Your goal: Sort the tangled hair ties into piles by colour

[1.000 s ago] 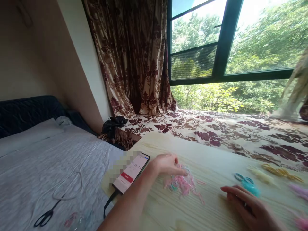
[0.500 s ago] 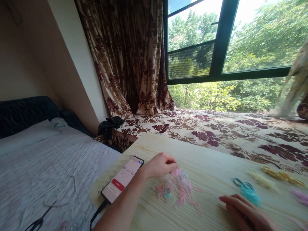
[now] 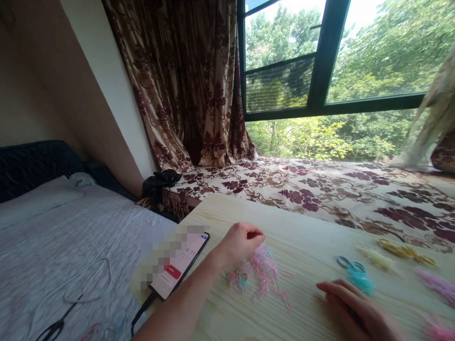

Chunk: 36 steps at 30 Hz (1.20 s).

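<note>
My left hand [image 3: 243, 242] reaches over the table from the left. Its thumb and fingers are pinched together at the far edge of a loose pile of thin pastel elastic bands [image 3: 265, 270], mostly pink and pale blue. What the pinch holds, if anything, is too small to make out. Beside the pile's left edge lies a small clump of pink and teal bands [image 3: 239, 280]. My right hand [image 3: 355, 308] rests on the table at the lower right, fingers stretched out and close together, holding nothing visible. Just beyond it sits a bunch of teal bands [image 3: 359, 277].
Cream bands [image 3: 378, 258], gold bands [image 3: 407, 251], lilac bands [image 3: 435, 284] and pink bands [image 3: 439, 329] lie along the table's right side. A cabled phone [image 3: 177, 270] with a running timer lies by my left forearm. A bed [image 3: 88, 227] adjoins on the left.
The view has shifted slightly, bringing more of the bands at the right into sight. My left fingertips have moved a little away and right over the pile. My right hand stays resting.
</note>
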### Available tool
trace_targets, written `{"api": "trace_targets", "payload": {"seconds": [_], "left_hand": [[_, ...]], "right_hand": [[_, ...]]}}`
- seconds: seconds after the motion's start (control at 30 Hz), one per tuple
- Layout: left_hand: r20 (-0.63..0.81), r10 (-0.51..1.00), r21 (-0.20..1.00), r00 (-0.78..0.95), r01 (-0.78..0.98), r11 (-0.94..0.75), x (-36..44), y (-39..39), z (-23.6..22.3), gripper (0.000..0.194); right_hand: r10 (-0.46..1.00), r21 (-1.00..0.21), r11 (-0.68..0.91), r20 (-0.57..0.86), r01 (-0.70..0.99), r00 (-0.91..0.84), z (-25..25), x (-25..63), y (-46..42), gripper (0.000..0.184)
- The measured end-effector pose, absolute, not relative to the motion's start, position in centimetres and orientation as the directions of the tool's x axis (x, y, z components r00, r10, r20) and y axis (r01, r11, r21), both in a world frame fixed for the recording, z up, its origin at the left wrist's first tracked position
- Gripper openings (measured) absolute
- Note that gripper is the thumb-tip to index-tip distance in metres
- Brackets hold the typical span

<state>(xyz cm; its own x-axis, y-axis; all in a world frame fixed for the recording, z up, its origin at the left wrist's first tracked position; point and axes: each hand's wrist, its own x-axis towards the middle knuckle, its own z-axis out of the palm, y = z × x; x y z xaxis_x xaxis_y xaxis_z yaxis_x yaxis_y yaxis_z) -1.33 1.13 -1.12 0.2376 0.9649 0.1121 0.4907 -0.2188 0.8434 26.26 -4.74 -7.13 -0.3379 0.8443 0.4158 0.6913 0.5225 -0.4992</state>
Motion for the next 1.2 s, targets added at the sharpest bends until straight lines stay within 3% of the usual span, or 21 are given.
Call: {"api": "trace_targets", "payload": {"seconds": [0.17, 0.37, 0.73, 1.2], "left_hand": [[0.294, 0.868, 0.639, 0.399, 0.593, -0.489, 1.7, -0.2, -2.7, 0.010], [0.330, 0.808, 0.403, 0.489, 0.701, -0.589, 2.4, -1.0, -3.8, 0.005], [0.343, 0.768, 0.287, 0.540, 0.719, -0.633, 2.6, -1.5, -3.2, 0.015], [0.393, 0.695, 0.149, 0.601, 0.705, -0.694, 2.9, -1.8, -3.9, 0.015]], "right_hand": [[0.864, -0.540, 0.494, 0.396, 0.682, -0.312, -6.6, 25.6, -5.1, 0.026], [0.884, -0.572, 0.459, 0.366, 0.679, -0.289, -5.8, 24.9, -5.7, 0.028], [0.918, -0.549, 0.395, 0.275, 0.736, -0.287, -4.8, 24.2, -6.3, 0.030], [0.902, -0.528, 0.426, 0.310, 0.735, -0.300, -4.6, 24.2, -6.3, 0.031]]}}
